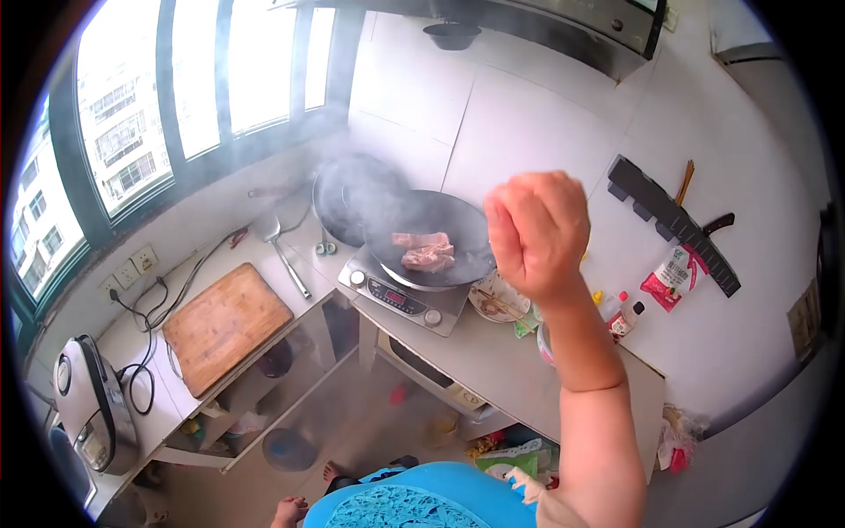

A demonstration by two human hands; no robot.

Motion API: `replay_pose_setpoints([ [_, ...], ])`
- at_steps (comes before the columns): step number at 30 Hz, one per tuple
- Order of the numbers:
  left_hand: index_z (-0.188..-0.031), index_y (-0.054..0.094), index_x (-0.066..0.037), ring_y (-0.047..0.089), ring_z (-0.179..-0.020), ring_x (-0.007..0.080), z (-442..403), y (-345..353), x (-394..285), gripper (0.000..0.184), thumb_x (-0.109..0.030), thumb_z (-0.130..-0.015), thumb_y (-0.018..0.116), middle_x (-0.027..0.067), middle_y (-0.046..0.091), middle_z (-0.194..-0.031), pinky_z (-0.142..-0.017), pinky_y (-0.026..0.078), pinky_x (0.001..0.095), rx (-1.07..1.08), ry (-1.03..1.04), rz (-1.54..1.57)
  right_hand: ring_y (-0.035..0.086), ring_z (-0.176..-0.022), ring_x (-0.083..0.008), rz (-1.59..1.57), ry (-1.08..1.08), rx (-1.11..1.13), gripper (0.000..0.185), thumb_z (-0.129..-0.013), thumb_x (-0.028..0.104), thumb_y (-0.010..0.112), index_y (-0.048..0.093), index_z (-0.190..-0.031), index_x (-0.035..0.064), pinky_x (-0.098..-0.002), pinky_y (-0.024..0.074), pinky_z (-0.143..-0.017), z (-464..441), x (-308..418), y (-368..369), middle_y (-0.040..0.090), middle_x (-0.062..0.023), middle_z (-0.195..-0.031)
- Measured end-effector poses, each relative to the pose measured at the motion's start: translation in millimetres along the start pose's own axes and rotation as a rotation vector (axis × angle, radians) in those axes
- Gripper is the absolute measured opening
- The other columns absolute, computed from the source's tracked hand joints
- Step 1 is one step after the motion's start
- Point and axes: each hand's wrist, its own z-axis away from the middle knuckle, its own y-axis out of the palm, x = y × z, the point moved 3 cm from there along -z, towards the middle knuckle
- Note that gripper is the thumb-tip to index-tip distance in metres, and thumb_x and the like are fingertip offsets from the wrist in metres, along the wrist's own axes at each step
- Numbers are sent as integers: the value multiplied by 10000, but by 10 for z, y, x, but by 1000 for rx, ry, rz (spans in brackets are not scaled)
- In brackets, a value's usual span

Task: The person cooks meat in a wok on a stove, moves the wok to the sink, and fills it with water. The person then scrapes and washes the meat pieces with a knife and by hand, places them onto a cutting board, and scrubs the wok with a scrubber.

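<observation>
My right hand (539,231) is raised in a closed fist close to the camera, just right of the wok; whether anything is inside it is hidden. Smoke or steam rises from the dark wok (458,220), which holds pieces of pale pink meat (426,252). Beneath the wok is an induction cooker (400,297) with a lit red display. Low in the view, my left hand (291,509) hangs beside my blue clothing, its fingers curled and small; what they hold, if anything, cannot be made out.
A wooden cutting board (227,326), a metal spatula (290,260) and a rice cooker (92,405) are on the left counter. Behind the wok stands another dark pan (339,198). A plate (498,297) and bottles (627,319) are at the right. A knife rack (673,222) hangs on the wall.
</observation>
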Motion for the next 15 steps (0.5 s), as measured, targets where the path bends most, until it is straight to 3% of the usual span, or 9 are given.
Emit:
replay_pose_setpoints([
  [4, -939, 650, 12, 626, -798, 180, 21, 243, -23, 217, -172, -828, 621, 115, 663, -842, -695, 501, 287, 3, 142, -75, 508, -795, -179, 373, -255, -35, 283, -763, 203, 645, 625, -1042, 160, -351, 337, -720, -1123, -361, 410, 546, -2, -877],
  [5, -916, 654, 11, 625, -786, 172, -31, 278, 6, 205, -167, -818, 626, 111, 662, -814, -686, 499, 279, 12, 149, -35, 533, -872, -210, 531, -339, 25, 341, -829, 317, 576, 579, -1156, 217, -371, 347, -763, -1356, -450, 598, 566, -39, -945],
  [6, -893, 659, 9, 624, -774, 164, -86, 312, 37, 193, -162, -808, 632, 107, 662, -786, -677, 497, 271, 22, 156, 5, 508, -952, -249, 499, -79, 218, 404, -769, 337, 603, 613, -1106, 115, -397, 355, -824, -1572, -556, 758, 544, -126, -953],
  [8, -852, 620, -8, 585, -699, 158, -176, 329, 113, 138, -140, -812, 610, 91, 619, -741, -611, 471, 267, 18, 118, 78, 505, -963, -258, 617, -23, 258, 404, -799, 373, 563, 617, -1101, 110, -415, 339, -830, -1813, -826, 1134, 550, -121, -962],
  [11, -791, 562, -34, 528, -586, 148, -190, 281, 378, 78, -106, -818, 577, 67, 555, -672, -512, 432, 260, -29, -38, 262, 454, -1083, -263, 715, 150, 414, 493, -855, 481, 465, 519, -1242, 180, -420, 280, -919, -2045, -1019, 1466, 515, -142, -1102],
  [12, -771, 543, -42, 509, -548, 145, -137, 245, 510, 76, -95, -820, 566, 58, 533, -650, -478, 419, 257, -58, -101, 335, 522, -1022, -242, 792, 84, 340, 426, -868, 414, 494, 558, -1176, 126, -409, 367, -881, -2076, -993, 1520, 564, -114, -1053],
  [13, -750, 524, -51, 490, -510, 142, -98, 199, 641, 85, -84, -822, 554, 50, 512, -627, -445, 406, 255, -96, -158, 411, 535, -998, -236, 924, 66, 406, 416, -881, 463, 443, 497, -1259, 298, -400, 347, -830, -2103, -1168, 1695, 568, -84, -1038],
  [14, -730, 505, -59, 470, -472, 139, -23, 152, 697, 103, -72, -824, 543, 42, 490, -604, -412, 393, 253, -132, -209, 484, 523, -1073, -251, 1007, 65, 464, 476, -890, 563, 321, 440, -1300, 352, -430, 349, -859, -2144, -1304, 1796, 555, -118, -1105],
  [15, -710, 485, -68, 451, -434, 136, 74, 124, 694, 126, -61, -827, 532, 34, 469, -582, -379, 380, 250, -149, -240, 551, 534, -1064, -266, 1014, 104, 520, 484, -884, 566, 334, 456, -1292, 334, -436, 362, -849, -2194, -1287, 1821, 556, -126, -1111],
])
